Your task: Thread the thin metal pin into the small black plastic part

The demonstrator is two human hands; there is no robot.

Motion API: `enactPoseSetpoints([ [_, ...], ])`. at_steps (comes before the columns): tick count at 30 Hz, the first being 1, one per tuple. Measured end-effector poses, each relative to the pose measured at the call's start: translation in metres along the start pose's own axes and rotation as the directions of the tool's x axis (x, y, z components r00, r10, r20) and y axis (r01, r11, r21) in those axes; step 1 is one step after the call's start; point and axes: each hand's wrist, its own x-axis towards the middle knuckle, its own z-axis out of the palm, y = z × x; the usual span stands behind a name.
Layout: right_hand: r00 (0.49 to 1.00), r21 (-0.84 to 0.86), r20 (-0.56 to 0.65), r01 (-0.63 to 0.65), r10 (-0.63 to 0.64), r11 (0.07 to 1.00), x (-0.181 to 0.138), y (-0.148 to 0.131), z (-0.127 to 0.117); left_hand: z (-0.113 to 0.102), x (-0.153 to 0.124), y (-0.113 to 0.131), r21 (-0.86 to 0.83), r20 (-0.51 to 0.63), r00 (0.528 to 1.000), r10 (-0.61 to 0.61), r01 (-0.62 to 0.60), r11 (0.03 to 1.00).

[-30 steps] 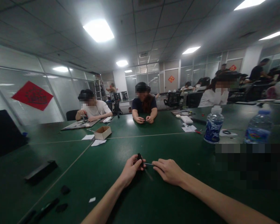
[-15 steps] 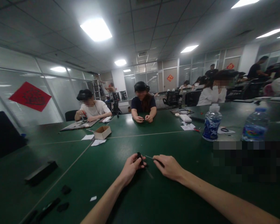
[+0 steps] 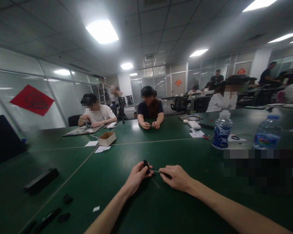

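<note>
My left hand point(image 3: 136, 177) is closed around a small black part point(image 3: 145, 165) that sticks up between thumb and fingers, just above the green table point(image 3: 117, 162). My right hand point(image 3: 174, 177) pinches a thin tool with a metal shaft point(image 3: 156, 171) whose tip points at the black part. The two hands sit close together near the table's front middle. What kind of part it is stays too small to make out.
Black pieces point(image 3: 63, 208) and a long black block point(image 3: 41, 179) lie at the left. A cardboard box point(image 3: 107, 138) and papers sit mid-table. Two water bottles point(image 3: 222, 130) stand at the right. Other people work on the far side.
My right hand lifted the tool slightly half a second ago and has brought its tip back down level with the black part. My left hand has hardly moved.
</note>
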Motion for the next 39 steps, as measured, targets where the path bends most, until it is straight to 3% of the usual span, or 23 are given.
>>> enactPoseSetpoints([
  [7, 1.0, -0.01, 0.014, -0.004, 0.004, 1.0, 0.0, -0.003, -0.001, -0.007, 0.002, -0.006, 0.011, 0.007, 1.0, -0.007, 0.007, 1.0],
  [22, 1.0, -0.057, 0.025, -0.005, 0.006, 0.998, 0.001, -0.004, -0.001, 0.002, -0.004, 0.006, 0.119, 0.045, 0.999, 0.029, -0.034, 0.992],
  [29, 0.999, -0.128, 0.026, -0.043, 0.047, 0.991, 0.0, -0.005, -0.001, 0.003, -0.002, 0.004, 0.202, 0.072, 0.992, 0.102, -0.114, 0.973],
  [39, 0.997, -0.095, 0.048, -0.062, 0.067, 0.993, 0.0, -0.01, -0.006, 0.003, -0.004, 0.006, 0.215, 0.061, 0.996, 0.069, -0.081, 0.973],
])
